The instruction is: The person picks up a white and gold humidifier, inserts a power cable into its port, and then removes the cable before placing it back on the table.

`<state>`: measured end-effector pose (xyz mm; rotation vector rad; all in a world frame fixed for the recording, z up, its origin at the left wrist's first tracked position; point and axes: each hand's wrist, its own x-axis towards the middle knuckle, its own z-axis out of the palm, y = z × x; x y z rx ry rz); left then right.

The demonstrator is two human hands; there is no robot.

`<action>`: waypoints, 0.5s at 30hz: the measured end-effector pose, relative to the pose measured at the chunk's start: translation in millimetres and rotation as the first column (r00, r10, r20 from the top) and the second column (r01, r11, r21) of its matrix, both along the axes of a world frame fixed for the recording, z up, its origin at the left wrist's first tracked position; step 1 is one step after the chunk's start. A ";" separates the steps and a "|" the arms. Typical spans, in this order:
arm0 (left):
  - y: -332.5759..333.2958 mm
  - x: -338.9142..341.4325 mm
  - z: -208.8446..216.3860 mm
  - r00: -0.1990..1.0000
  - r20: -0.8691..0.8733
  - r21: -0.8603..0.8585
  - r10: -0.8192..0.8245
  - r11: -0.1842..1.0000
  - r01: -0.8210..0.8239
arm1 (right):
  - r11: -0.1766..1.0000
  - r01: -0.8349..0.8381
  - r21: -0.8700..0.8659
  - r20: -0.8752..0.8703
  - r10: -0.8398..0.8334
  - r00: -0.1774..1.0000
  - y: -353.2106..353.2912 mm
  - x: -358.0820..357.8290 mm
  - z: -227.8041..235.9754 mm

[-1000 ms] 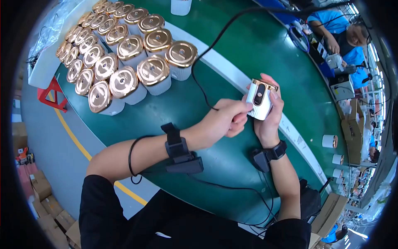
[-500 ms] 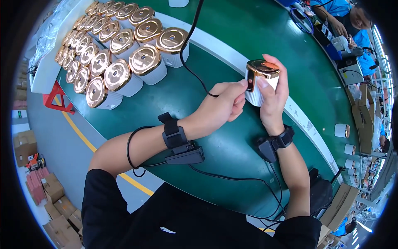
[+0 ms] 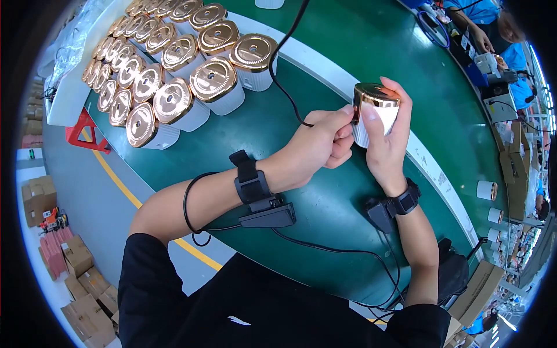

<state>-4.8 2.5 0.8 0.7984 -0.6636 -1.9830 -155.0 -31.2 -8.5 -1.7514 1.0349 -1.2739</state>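
My right hand (image 3: 384,148) is wrapped around a white ribbed canister with a shiny rose-gold top (image 3: 360,136), held upright above the bench. Its thumb presses the near side and the fingers curl round the far right side. My left hand (image 3: 326,142) is closed in a pinch at the canister's left side, just below the gold rim. A black cable (image 3: 288,98) hangs from above and runs into the left hand; its end is hidden by the fingers. Both wrists carry black strapped devices with cables.
Rows of similar gold-topped canisters (image 3: 212,79) stand at the far left of the green bench (image 3: 325,214). A white rail (image 3: 444,174) borders its far side. More canisters (image 3: 486,189) stand beyond at right. Loose cables (image 3: 331,249) cross the near bench. Co-workers sit at far right.
The whole view has shifted slightly, so the scene sits a little to the right. The canister has tilted a little, showing less of its top. Both hands keep their grips.
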 end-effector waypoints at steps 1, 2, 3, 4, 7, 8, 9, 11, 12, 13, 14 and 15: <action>-0.7 1.7 0.1 1.000 -0.006 0.012 0.004 1.000 -0.004 | 0.997 -0.013 -0.070 -0.068 0.008 0.998 -3.1 -1.6 0.5; -2.8 2.7 -0.2 1.000 -0.008 -0.009 0.011 1.000 -0.011 | 0.971 0.091 -0.221 -0.191 -0.135 0.972 -9.7 -8.2 2.5; -2.0 3.7 -2.5 1.000 -0.012 -0.015 0.025 1.000 -0.025 | 0.911 0.168 -0.377 -0.280 -0.285 0.917 -18.3 -19.0 3.8; -0.5 4.7 -5.2 0.999 -0.018 -0.022 0.041 0.999 -0.042 | 0.923 0.311 -0.228 -0.148 -0.349 0.925 -32.5 -37.0 6.7; 4.2 -0.3 -6.4 0.996 -0.032 -0.043 0.086 0.995 -0.087 | 0.783 0.581 -0.222 -0.060 -0.606 0.793 -75.5 -137.0 -7.2; 3.4 -4.9 -4.7 0.995 -0.039 -0.048 0.093 0.994 -0.095 | 0.765 0.609 -0.209 -0.140 -0.640 0.755 -77.7 -181.6 -12.6; 1.3 -6.8 -4.6 0.994 -0.041 -0.045 0.102 0.994 -0.103 | 0.746 0.638 -0.191 -0.222 -0.666 0.712 -73.5 -212.6 -17.8; 3.4 -1.5 -3.6 0.993 -0.046 -0.038 0.110 0.993 -0.112 | 0.762 0.631 -0.149 -0.291 -0.643 0.708 -59.7 -220.6 -19.8; 4.3 0.3 -2.9 0.995 -0.046 -0.032 0.092 0.995 -0.093 | 0.756 0.645 -0.107 -0.356 -0.635 0.685 -55.2 -207.8 -11.8; 4.5 2.1 -3.4 0.996 -0.045 -0.026 0.073 0.997 -0.074 | 0.762 0.638 -0.108 -0.364 -0.628 0.688 -55.9 -193.3 -3.7; 4.5 4.4 -4.8 0.995 -0.049 -0.021 0.082 0.996 -0.083 | 0.699 0.558 -0.447 -0.455 -0.715 0.532 -56.9 -176.2 4.9; 3.8 6.7 -4.3 0.997 -0.053 -0.014 0.061 0.998 -0.062 | 0.579 0.370 -0.727 -0.463 -0.810 0.359 -57.4 -143.5 21.0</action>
